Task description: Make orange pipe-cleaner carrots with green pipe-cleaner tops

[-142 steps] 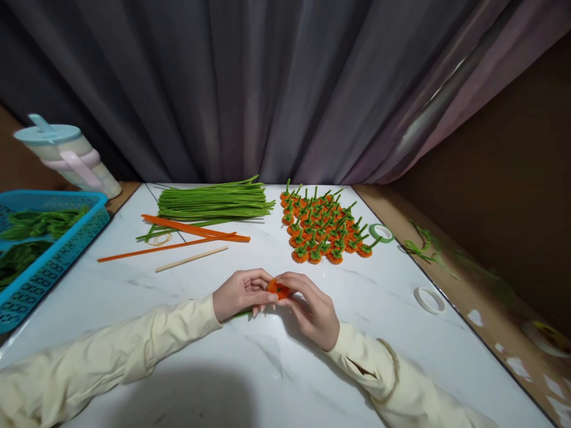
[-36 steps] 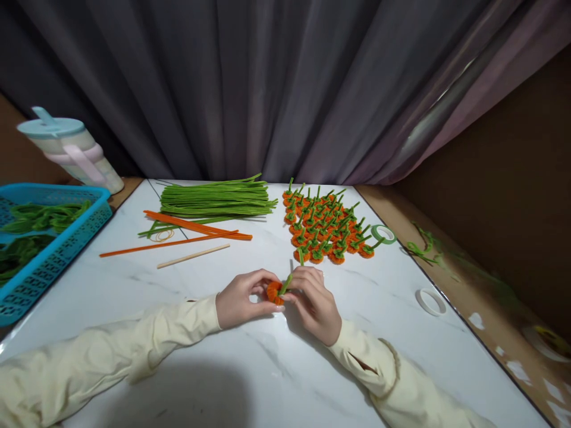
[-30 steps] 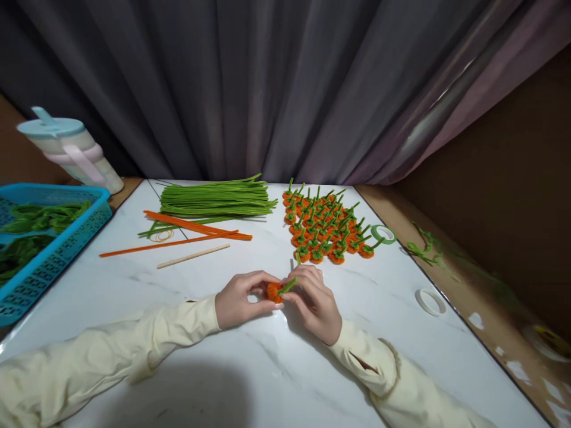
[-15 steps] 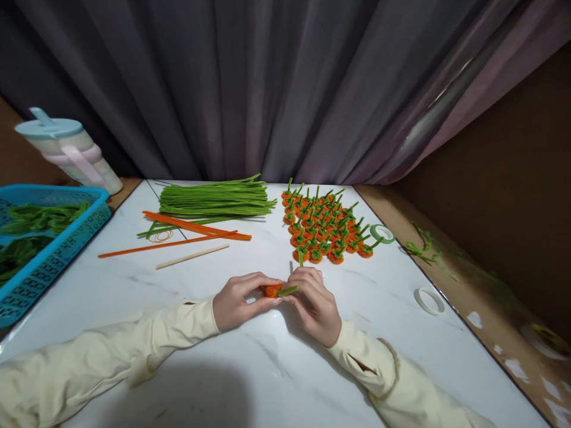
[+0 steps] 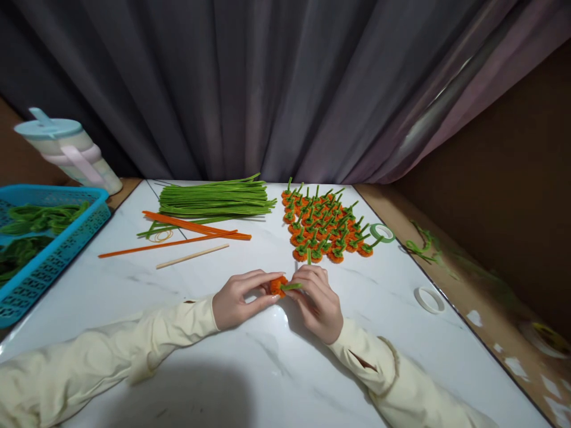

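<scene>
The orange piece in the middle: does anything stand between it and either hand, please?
Nothing visible on the left: the left hand pinches the orange piece directly. Toward the right hand, a green stem projects from the piece.

A tumbler with a pale blue lid and straw stood at far left, behind a blue perforated basket. A dark, pleated curtain hung across the back. At right, a white ring lay on the bench near its edge; white scraps dotted the brown surface beyond.
</scene>
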A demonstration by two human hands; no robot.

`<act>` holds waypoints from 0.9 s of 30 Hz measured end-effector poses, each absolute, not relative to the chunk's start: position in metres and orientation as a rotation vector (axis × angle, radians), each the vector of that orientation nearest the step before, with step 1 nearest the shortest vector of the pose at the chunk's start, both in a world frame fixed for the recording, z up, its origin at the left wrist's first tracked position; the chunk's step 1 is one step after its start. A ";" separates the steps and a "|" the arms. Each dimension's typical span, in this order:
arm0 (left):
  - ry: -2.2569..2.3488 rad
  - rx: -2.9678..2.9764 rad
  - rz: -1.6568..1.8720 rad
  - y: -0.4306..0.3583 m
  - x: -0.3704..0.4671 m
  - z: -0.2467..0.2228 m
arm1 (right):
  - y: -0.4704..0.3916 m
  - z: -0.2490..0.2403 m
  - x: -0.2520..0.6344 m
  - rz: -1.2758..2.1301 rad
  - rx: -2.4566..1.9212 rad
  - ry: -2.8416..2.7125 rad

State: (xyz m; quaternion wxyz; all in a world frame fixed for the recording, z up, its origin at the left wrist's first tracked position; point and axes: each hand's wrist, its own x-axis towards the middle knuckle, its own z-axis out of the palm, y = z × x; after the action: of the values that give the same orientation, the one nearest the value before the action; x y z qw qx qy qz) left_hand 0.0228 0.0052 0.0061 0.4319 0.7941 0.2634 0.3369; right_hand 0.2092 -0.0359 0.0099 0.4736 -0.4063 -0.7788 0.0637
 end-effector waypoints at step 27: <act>0.725 1.946 0.922 0.003 0.021 0.003 | -0.031 0.007 0.209 0.523 -1.026 -1.770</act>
State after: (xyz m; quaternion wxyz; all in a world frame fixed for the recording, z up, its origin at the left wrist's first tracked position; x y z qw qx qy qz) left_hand 0.0213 0.0033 0.0033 0.4212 0.7768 0.2894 0.3680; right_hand 0.2088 -0.0315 0.0074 0.4924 -0.4230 -0.7296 0.2154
